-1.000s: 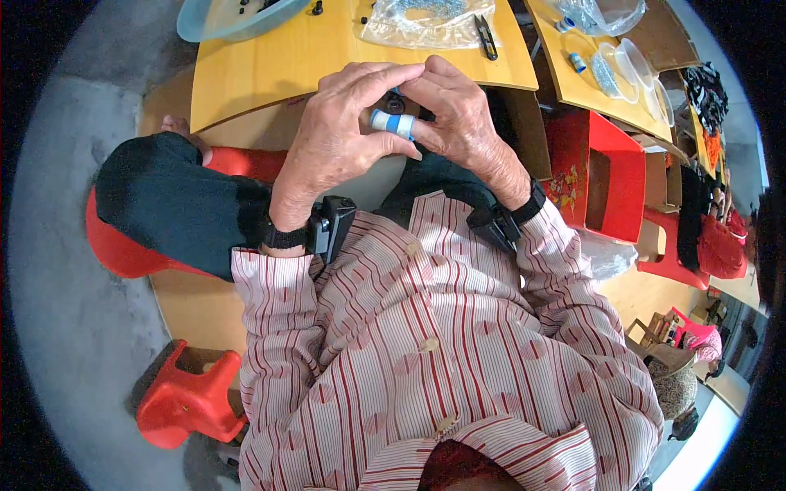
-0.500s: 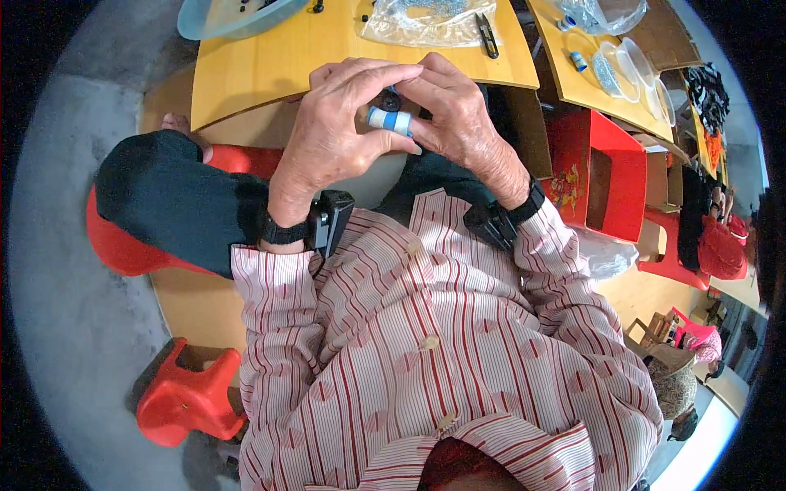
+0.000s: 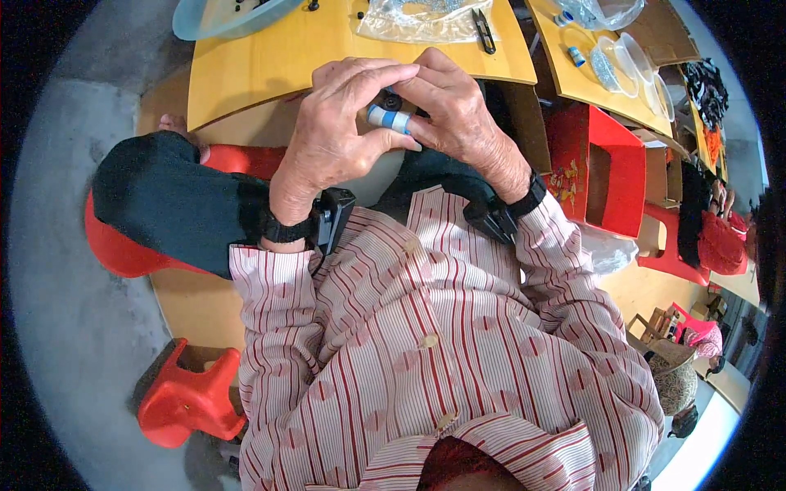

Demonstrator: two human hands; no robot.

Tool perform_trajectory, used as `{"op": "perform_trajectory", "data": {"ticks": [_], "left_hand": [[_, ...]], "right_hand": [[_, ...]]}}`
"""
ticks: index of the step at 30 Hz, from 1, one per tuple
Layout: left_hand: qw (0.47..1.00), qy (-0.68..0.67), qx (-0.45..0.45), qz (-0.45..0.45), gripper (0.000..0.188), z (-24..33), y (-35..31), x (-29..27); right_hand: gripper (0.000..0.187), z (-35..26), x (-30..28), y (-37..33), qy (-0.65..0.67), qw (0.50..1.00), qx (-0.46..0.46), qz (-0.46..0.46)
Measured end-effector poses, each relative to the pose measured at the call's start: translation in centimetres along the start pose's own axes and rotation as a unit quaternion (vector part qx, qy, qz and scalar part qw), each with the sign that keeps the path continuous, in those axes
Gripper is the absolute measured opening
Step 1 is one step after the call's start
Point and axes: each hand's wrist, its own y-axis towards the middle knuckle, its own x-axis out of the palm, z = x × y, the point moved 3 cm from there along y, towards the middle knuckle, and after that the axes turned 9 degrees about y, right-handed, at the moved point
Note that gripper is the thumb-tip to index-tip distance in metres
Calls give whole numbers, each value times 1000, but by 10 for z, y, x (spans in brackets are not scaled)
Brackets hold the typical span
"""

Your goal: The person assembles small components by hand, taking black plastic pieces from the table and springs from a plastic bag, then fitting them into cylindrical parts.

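**Two hands braced tip to tip around a small part**

The left hand point(image 3: 327, 123) and the right hand point(image 3: 461, 113) meet at the fingertips just off the near edge of the bench point(image 3: 327, 53), over the lap, curled into a rough ring. In the gap sits a blue-and-white cylinder point(image 3: 389, 119), against the right thumb; whether it is gripped or wrapped round a digit, I cannot tell. At its 12 o'clock lies a dark round piece point(image 3: 393, 102), partly hidden by the fingers. What each hand pinches is covered, so I cannot say how firmly either is closed. The left thumb reaches in from 8 o'clock, its tip just below the cylinder.

Bracing the tips against each other looks sound for work this fine: each hand steadies the other. Let the fingertips do the small motions and leave the wrists quiet. The opening in the ring serves as a window, so it is worth angling the dark round piece into it. Press lightly, since a small hard part could slip out from curved fingers, and off the bench edge it would fall toward the lap.

From the hands, the black snips point(image 3: 483, 33) lie between 1 and 2 o'clock, the clear plastic bag point(image 3: 393, 29) at 12, the pale blue tub point(image 3: 221, 29) near 10.
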Motion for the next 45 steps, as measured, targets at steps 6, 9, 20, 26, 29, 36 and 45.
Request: {"op": "perform_trajectory", "data": {"ticks": [6, 9, 20, 26, 29, 36, 45], "left_hand": [[1000, 1, 5, -1, 64, -2, -1, 4], [1000, -18, -17, 9, 64, -2, 2, 4], [873, -373, -297, -108, 32, -21, -8, 11], [869, -378, -314, -53, 31, -25, -11, 23], [883, -345, -318, -32, 27, -25, -11, 22], [933, -208, -292, -15, 26, -21, -7, 17], [932, -197, -303, -28, 27, -22, -9, 19]], "right_hand": [[36, 5, 0, -2, -2, 1000, 1, -25], [39, 2, -6, 1, -28, 999, -9, -24], [48, 4, -15, -2, -102, 994, -31, 5], [51, 2, -9, 0, -137, 990, -26, -15], [51, 2, -6, -1, -143, 989, -30, -16], [47, 2, -7, 3, -141, 989, -4, -38], [42, -2, -6, 2, -191, 978, 0, -84]]}}
